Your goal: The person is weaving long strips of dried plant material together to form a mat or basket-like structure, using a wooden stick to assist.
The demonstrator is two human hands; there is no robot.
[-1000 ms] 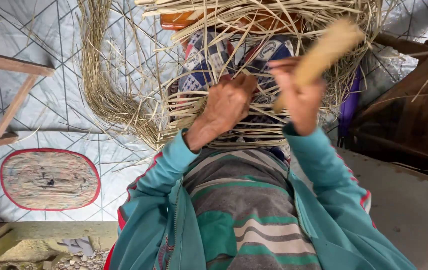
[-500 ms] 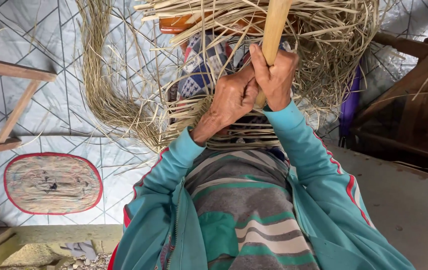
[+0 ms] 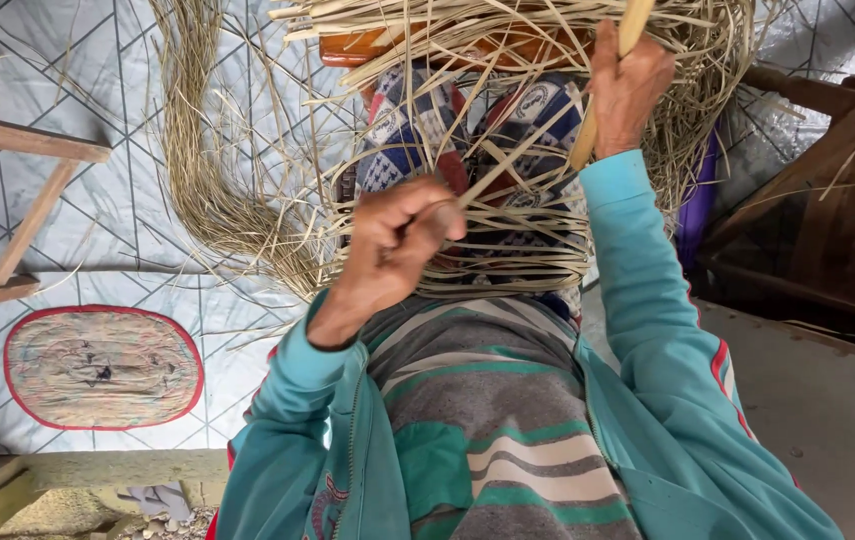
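Note:
A half-woven basket of pale cane strips (image 3: 507, 250) rests on my lap, with loose strips sticking out at the top. My left hand (image 3: 402, 235) pinches one cane strip (image 3: 517, 155) that runs up and to the right across the weave. My right hand (image 3: 627, 85) is raised higher and grips a tan wooden stick (image 3: 602, 90) that stands nearly upright against the strips. Both arms wear teal sleeves.
A bundle of loose cane (image 3: 207, 150) curls on the grey patterned floor sheet at the left. An oval mat with a red border (image 3: 102, 365) lies lower left. Wooden frame pieces (image 3: 27, 140) stand at the left, dark wooden furniture (image 3: 827, 230) at the right.
My hands have come apart: the left dropped lower with a strip pinched in it, the right rose with the stick, which now stands nearly upright.

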